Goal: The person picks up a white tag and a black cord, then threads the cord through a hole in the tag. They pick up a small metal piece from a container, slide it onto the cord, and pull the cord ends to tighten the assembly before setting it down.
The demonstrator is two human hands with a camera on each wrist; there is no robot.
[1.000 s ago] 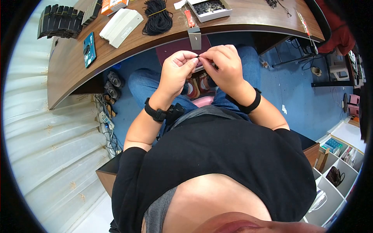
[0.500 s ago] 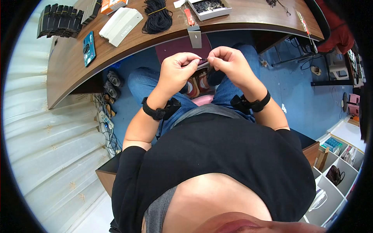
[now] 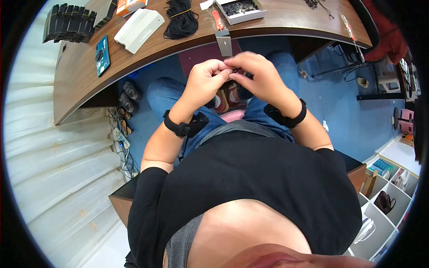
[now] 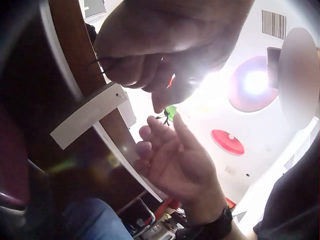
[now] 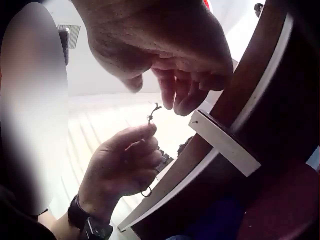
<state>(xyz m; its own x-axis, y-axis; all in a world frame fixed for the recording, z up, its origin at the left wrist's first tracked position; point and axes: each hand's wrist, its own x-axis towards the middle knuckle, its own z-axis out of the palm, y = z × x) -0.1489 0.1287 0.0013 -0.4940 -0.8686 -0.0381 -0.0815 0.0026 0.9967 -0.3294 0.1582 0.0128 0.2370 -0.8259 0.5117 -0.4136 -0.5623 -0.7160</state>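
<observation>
Both hands are raised in front of the desk edge, above the lap. My left hand [image 3: 203, 85] pinches a thin black cord [image 5: 150, 119] between thumb and forefinger. A small knot and short forked ends stick up past those fingertips, and a loop of the cord shows below the hand in the right wrist view. Close beside it, my right hand [image 3: 263, 80] has thumb and fingers spread apart. In the right wrist view the right fingers hang above the cord ends, with a gap between. From the left wrist, the cord ends appear near the right thumb tip.
On the wooden desk [image 3: 250, 30] lie a bundle of black cord [image 3: 182, 20], a white box [image 3: 243, 18] of dark bits, an orange-handled tool [image 3: 217, 20], a pale grey case [image 3: 139, 31] and a blue phone [image 3: 102, 57]. A grey metal piece [image 3: 224, 43] juts from the edge.
The hands were together, then drew slightly apart with the cord between them. Now the right hand has let go of the cord and its fingers are spread close to the left fingertips.
</observation>
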